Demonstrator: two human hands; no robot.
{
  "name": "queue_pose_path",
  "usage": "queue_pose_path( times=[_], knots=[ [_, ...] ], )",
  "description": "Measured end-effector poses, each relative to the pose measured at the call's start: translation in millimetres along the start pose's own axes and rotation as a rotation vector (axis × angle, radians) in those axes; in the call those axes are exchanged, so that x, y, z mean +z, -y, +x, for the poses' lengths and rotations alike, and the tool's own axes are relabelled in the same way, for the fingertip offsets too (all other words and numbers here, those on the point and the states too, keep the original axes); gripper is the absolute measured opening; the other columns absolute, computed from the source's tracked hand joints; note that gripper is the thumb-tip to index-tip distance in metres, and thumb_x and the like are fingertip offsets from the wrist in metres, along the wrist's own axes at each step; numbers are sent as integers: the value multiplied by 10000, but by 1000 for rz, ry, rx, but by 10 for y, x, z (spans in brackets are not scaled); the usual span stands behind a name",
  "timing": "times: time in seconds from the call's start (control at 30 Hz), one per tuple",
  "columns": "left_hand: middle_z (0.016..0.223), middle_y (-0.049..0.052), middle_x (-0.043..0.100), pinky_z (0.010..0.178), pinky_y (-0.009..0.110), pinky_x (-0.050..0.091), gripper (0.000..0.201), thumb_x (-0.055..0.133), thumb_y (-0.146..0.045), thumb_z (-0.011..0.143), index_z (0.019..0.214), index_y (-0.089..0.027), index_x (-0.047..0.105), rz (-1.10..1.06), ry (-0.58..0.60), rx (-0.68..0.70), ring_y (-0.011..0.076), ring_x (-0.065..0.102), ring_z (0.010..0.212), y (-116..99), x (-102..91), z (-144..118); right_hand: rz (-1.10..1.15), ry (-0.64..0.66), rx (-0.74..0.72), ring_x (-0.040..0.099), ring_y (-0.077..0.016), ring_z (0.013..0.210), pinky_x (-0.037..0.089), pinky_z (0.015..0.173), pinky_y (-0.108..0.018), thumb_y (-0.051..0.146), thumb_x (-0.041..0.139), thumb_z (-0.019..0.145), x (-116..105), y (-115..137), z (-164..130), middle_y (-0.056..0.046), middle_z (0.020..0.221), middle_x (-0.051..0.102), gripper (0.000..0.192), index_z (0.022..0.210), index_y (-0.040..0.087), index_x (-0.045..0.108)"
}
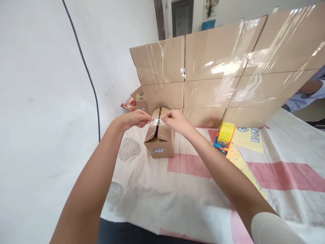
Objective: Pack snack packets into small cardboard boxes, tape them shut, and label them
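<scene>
A small brown cardboard box [162, 149] stands on the cloth, its top flaps folded inward with a dark gap between them. Over that gap a short strip of clear tape [157, 119] stretches between my two hands. My left hand [139, 118] pinches one end of the strip, fingertips closed. The other end is pinched by my right hand [175, 120], just above the right flap. Whether the tape touches the flaps, I cannot tell. To the right lies a tape dispenser [224, 137] in orange and blue with a yellow roll.
Behind the box rises a wall of cardboard boxes [208, 67] wrapped in clear film. A white perforated piece [129, 149] lies at left, near a red packet [130, 103]. Yellow printed sheets [248, 139] lie under the dispenser. Another person's arm [311, 87] shows at far right.
</scene>
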State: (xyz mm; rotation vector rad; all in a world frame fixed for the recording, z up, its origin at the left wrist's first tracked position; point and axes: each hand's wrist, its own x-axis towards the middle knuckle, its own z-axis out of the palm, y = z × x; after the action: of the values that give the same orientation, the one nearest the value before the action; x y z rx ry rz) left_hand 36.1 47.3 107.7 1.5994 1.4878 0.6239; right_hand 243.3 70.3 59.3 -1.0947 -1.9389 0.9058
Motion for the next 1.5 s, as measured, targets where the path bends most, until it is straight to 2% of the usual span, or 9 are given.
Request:
queue_pose_path(
  times=[0.2, 0.4, 0.6, 0.73, 0.83, 0.97, 1.2, 1.33, 1.5],
  knots=[
    [418, -30, 342, 444, 281, 189, 529, 967, -440, 481, 435, -226, 485, -8, 209, -148, 89, 266, 399, 195, -153, 564, -280, -1, 140, 444, -150, 591, 273, 554, -287, 246, 528, 817, 177, -191, 270, -9, 584, 496, 248, 576, 207, 482],
    [381, -45, 355, 457, 272, 249, 490, 879, -542, 645, 503, -217, 543, -132, -114, -23, 106, 325, 386, 439, -101, 810, -470, 48, 145, 531, -182, 645, 302, 584, -304, 241, 575, 805, 178, -202, 198, -55, 673, 609, 212, 611, 210, 495],
    [441, -5, 529, 421, 258, 246, 294, 895, -198, 550, 489, -164, 609, 255, 113, -169, 99, 395, 359, 353, 54, 793, -564, -16, 165, 655, -288, 867, 378, 637, -336, 322, 607, 841, 253, -201, 88, -130, 917, 689, 137, 831, 202, 541],
    [441, -6, 505, 506, 235, 351, 315, 830, -271, 674, 498, -148, 598, 341, -33, -180, 103, 463, 417, 291, 101, 762, -397, -64, 302, 660, -321, 976, 481, 720, -366, 399, 728, 763, 253, -346, 104, -172, 1088, 667, 460, 1084, 177, 484],
    [470, 31, 524, 639, 300, 459, 383, 892, -415, 586, 532, -176, 598, 360, -184, -222, 223, 604, 585, 313, 13, 733, -101, -25, 374, 662, -273, 974, 513, 755, -341, 369, 724, 751, 228, -518, 128, -126, 1089, 666, 455, 1067, 190, 450],
    [786, 118, 713, 797, 404, 516, 492, 828, -638, 564, 721, -198, 672, 501, -68, -384, 362, 685, 900, 439, -54, 605, 116, -6, 410, 649, -246, 948, 502, 686, -307, 369, 715, 732, 223, -654, 141, -102, 1097, 650, 473, 1060, 201, 418],
    [1307, 110, 687, 827, 379, 581, 740, 702, -787, 646, 1166, -263, 655, -62, 72, -366, 321, 679, 1126, 732, 229, 369, 173, 28, 489, 637, -263, 898, 475, 605, -308, 426, 703, 702, 221, -590, 189, -109, 1061, 636, 564, 1126, 200, 406],
    [1283, 109, 701, 791, 381, 591, 790, 806, -715, 584, 1218, -281, 621, -123, 8, -354, 324, 697, 1097, 805, 286, 366, 115, -11, 447, 626, -263, 974, 498, 657, -304, 455, 799, 618, 254, -626, 201, -107, 1148, 612, 721, 1158, 214, 386],
    [1134, 100, 747, 709, 362, 576, 713, 848, -593, 550, 1144, -246, 659, -240, -31, -327, 307, 723, 957, 834, 347, 367, 157, 22, 442, 628, -214, 772, 431, 495, -261, 332, 720, 716, 265, -637, 179, -72, 963, 623, 569, 1171, 187, 410]
  ],
)
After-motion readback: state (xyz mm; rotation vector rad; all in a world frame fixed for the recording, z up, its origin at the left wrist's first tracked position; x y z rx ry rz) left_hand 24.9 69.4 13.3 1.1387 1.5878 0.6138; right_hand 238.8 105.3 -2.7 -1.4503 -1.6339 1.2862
